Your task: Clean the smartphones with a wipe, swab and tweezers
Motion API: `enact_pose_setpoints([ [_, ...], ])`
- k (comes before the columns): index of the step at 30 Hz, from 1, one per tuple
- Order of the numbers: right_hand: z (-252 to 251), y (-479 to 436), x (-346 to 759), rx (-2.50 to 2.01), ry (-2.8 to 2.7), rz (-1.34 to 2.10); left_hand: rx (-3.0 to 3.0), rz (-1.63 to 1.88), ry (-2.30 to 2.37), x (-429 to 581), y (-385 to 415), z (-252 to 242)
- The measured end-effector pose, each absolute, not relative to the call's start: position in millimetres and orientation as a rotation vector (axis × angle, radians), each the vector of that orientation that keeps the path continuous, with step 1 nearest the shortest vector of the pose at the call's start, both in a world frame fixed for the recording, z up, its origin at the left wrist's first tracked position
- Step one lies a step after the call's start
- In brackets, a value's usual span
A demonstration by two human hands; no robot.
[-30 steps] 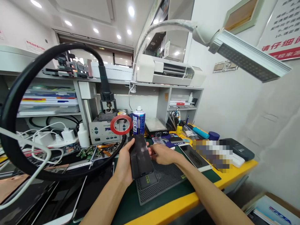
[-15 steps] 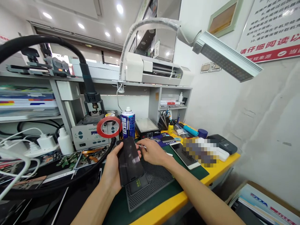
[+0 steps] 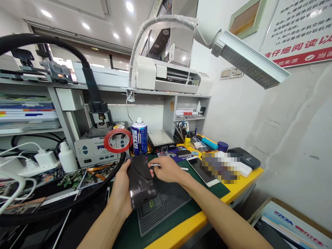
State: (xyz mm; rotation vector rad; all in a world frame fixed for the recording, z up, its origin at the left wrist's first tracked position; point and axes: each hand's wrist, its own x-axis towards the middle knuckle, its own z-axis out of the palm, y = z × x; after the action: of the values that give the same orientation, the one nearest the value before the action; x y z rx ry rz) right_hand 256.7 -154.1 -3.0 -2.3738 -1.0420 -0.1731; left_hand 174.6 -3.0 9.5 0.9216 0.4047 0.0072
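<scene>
My left hand (image 3: 121, 192) is wrapped round a black smartphone (image 3: 141, 183), its dark glass face turned up and showing smeary reflections. The phone is held above a grey perforated mat (image 3: 171, 199). At its upper right edge my right hand (image 3: 168, 169) pinches a thin, light-coloured stick-like tool (image 3: 155, 165) between thumb and fingers. Whether the tip touches the phone's edge I cannot tell. A pale rod end (image 3: 184, 168) shows on the far side of that hand; whether it belongs to the same tool is unclear.
A white-framed phone (image 3: 203, 172) lies to the right on the green mat. Behind stand a blue spray can (image 3: 139, 137), a red tape roll (image 3: 107, 141) and a heating plate (image 3: 160, 140). A black hose (image 3: 85, 202) curves along the left. A lamp (image 3: 249, 58) hangs overhead.
The phone has tilted slightly, and its face now catches brighter reflections. My right hand has shifted a little at the phone's edge, and more of the tool shows. The whole view has moved slightly.
</scene>
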Motion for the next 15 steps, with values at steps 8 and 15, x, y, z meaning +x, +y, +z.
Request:
enact_pose_setpoints([
  [8,-13.8,-146.8,259.5,-2.427,-1.043,-0.18,0.9,0.0,0.385,173.5,-5.4,11.4],
  [15,9.6,-158.1,256.1,-2.158,-0.697,-0.313,0.841,-0.004,0.26,173.2,-4.8,12.5],
])
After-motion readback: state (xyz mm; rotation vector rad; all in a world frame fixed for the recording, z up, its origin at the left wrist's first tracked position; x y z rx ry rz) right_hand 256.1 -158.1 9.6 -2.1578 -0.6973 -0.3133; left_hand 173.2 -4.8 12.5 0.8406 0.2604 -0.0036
